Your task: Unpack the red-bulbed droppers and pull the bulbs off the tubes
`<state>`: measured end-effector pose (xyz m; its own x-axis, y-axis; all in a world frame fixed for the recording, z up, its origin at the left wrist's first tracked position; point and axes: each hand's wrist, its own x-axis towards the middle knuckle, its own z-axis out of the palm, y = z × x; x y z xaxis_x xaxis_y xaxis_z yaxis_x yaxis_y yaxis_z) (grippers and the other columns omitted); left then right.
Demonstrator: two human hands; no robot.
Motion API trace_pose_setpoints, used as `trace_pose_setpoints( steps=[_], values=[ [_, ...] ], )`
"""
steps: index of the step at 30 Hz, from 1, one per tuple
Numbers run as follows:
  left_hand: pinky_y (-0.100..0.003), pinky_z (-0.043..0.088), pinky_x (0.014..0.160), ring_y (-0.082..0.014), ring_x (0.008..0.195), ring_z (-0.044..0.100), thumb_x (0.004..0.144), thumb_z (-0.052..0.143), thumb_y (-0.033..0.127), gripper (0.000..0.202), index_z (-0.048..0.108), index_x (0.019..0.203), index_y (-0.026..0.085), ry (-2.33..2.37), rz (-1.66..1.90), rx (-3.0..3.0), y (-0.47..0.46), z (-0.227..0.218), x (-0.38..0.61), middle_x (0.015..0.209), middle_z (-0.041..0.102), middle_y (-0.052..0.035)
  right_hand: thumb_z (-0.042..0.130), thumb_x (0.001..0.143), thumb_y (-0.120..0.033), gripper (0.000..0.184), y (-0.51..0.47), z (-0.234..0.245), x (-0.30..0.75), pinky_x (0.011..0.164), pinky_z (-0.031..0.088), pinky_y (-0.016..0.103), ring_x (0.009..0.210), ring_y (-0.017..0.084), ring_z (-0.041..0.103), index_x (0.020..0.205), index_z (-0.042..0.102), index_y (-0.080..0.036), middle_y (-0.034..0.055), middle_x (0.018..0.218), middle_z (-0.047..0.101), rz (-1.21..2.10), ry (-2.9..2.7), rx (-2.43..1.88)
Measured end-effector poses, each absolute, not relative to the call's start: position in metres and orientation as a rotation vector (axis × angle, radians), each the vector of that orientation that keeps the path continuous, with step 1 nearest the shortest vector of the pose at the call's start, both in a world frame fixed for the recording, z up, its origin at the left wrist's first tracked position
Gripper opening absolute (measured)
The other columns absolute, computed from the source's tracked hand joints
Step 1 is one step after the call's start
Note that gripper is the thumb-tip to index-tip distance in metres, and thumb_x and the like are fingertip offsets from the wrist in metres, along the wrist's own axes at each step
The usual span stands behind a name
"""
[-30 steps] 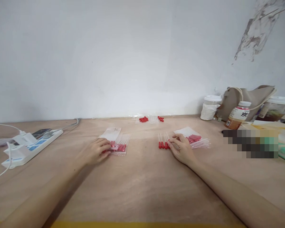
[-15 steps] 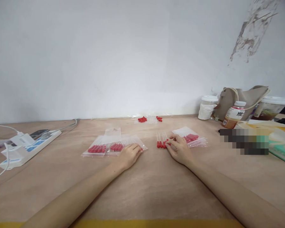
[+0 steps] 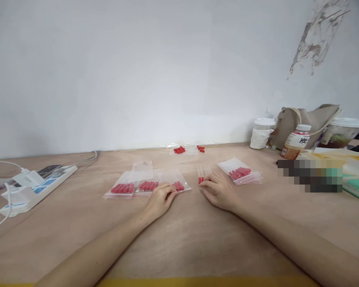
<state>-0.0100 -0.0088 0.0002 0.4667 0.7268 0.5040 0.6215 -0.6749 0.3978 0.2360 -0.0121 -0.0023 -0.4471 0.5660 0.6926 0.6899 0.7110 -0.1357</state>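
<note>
A short row of clear droppers with red bulbs (image 3: 200,180) lies on the table, bulbs toward me. Over that row bends my right hand (image 3: 219,192), its thumb and fingers closed around the bulbs and covering some of them. My left hand (image 3: 160,199) is closed at the near edge of a clear zip bag (image 3: 186,187) that holds red-bulbed droppers; its fingertips pinch that edge. More filled bags (image 3: 122,188) lie overlapping to the left. Right of my right hand, another stack of bags (image 3: 248,178) has red bulbs (image 3: 239,172) showing through.
Loose red bulbs (image 3: 179,150) lie on clear plastic by the wall. A white power strip (image 3: 44,190) with cables and a phone (image 3: 49,171) is at left. At right stand a lidded cup (image 3: 261,135), a bottle (image 3: 297,141), a bag (image 3: 314,119) and a tissue pack (image 3: 357,183).
My right hand has shifted left over the dropper row, covering more bulbs. My left hand has drawn back slightly, uncovering red bulbs in the right-hand bag of the left group.
</note>
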Motion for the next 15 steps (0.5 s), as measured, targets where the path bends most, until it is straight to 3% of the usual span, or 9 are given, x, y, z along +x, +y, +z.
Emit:
trace_pose_setpoints(
  steps=[7,15],
  values=[
    [-0.027,0.044,0.063,-0.0142,0.069,0.056,0.074,0.059,0.026,0.013,0.063,0.066,0.017,1.233,1.1,2.281,0.003,-0.006,-0.009,0.072,0.06,-0.0026,0.052,0.077,-0.017,0.022,0.003,0.0,0.202,0.074,0.042,0.03,0.086,0.015,0.05,0.092,0.064,-0.027,0.0053,0.101,0.053,-0.195,-2.328,-0.704],
    [-0.027,0.044,0.062,-0.0145,0.067,0.056,0.068,0.066,0.027,0.013,0.063,0.062,0.016,1.223,1.126,2.119,0.007,-0.011,-0.011,0.069,0.06,-0.0026,0.057,0.074,-0.021,0.016,0.021,-0.019,0.195,0.075,0.042,0.03,0.085,0.015,0.051,0.087,0.066,-0.027,0.004,0.097,0.055,-0.156,-2.196,-0.714]
  ],
)
